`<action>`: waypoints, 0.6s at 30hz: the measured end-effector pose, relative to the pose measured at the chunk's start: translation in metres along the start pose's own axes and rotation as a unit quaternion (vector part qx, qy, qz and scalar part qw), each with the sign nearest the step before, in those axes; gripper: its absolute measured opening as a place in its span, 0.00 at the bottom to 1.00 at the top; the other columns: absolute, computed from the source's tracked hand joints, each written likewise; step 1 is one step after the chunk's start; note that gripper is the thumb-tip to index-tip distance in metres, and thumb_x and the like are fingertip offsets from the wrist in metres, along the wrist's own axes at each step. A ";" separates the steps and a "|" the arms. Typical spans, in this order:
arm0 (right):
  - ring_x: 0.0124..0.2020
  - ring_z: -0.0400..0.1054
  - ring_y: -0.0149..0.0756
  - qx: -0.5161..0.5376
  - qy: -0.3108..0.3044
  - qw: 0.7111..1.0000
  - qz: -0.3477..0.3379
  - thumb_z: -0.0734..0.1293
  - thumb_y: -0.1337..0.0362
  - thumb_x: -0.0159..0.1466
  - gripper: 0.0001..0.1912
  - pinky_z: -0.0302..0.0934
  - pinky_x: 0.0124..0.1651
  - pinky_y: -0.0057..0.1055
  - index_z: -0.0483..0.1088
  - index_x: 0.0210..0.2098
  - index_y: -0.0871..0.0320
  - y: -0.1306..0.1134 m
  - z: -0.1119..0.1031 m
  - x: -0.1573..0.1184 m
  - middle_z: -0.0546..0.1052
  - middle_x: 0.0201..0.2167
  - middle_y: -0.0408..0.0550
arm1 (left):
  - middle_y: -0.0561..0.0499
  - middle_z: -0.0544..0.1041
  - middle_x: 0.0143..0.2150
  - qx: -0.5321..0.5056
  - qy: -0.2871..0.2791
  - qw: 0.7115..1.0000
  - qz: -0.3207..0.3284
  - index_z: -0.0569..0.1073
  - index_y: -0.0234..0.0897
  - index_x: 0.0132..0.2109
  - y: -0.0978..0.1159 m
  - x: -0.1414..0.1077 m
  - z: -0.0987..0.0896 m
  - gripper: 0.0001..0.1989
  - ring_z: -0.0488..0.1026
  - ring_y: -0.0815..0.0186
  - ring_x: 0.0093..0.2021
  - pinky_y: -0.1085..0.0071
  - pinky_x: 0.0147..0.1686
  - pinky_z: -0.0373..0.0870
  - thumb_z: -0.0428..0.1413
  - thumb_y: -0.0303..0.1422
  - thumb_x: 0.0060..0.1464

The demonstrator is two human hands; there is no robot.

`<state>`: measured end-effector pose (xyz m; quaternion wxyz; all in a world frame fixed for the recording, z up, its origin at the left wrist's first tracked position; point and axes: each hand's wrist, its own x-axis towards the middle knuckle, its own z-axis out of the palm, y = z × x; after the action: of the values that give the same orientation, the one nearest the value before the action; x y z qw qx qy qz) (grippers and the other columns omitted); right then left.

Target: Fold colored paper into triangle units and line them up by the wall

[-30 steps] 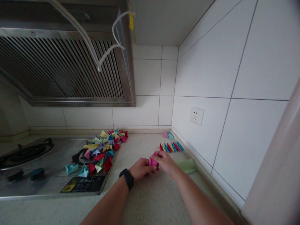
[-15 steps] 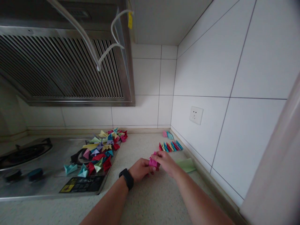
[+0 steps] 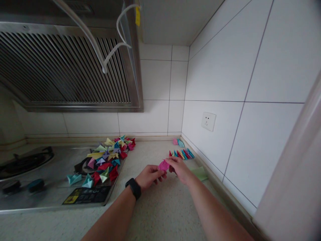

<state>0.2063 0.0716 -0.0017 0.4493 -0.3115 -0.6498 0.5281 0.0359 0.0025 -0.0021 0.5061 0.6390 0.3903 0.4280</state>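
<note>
Multicoloured folded-paper shapes (image 3: 104,175) crowd the steel gas stove (image 3: 47,201), perhaps to keep them out of the hands' way. The left hand (image 3: 148,176) pinches the small pink folded paper (image 3: 163,165) over the speckled pale desk (image 3: 160,217), seemingly as support; the right hand (image 3: 180,169) grips its right edge, probably for 2-sided control. Small red, yellow and blue pieces (image 3: 185,154) stand in 1 tidy row, beyond the flat pale-green paper sheet (image 3: 200,173).
</note>
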 end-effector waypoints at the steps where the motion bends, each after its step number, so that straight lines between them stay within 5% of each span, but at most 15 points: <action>1: 0.18 0.55 0.26 0.000 -0.002 1.000 -0.002 0.67 0.50 0.56 0.18 0.47 0.22 0.26 0.70 0.27 0.61 0.000 0.000 0.000 0.66 0.17 0.39 | 0.44 0.77 0.35 0.001 -0.002 1.000 0.004 0.76 0.29 0.39 0.000 0.000 0.000 0.22 0.69 0.70 0.28 0.77 0.23 0.61 0.55 0.47 0.51; 10: 0.21 0.56 0.28 -0.041 -0.001 0.998 -0.043 0.66 0.49 0.57 0.19 0.50 0.25 0.26 0.69 0.25 0.60 -0.007 0.000 -0.003 0.66 0.19 0.40 | 0.47 0.76 0.30 0.060 0.007 0.998 0.018 0.76 0.29 0.39 0.004 -0.002 0.001 0.22 0.62 0.76 0.20 0.78 0.19 0.54 0.54 0.48 0.52; 18: 0.19 0.54 0.28 -0.066 0.029 0.996 -0.058 0.64 0.49 0.58 0.19 0.47 0.23 0.26 0.67 0.24 0.59 -0.008 -0.001 -0.001 0.62 0.16 0.38 | 0.41 0.77 0.37 0.007 -0.003 1.000 -0.008 0.74 0.28 0.40 -0.001 0.002 0.001 0.25 0.71 0.69 0.27 0.78 0.19 0.59 0.53 0.49 0.52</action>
<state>0.2085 0.0694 0.0057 0.4762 -0.3172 -0.6871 0.4477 0.0374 0.0046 -0.0031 0.5061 0.6410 0.3969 0.4189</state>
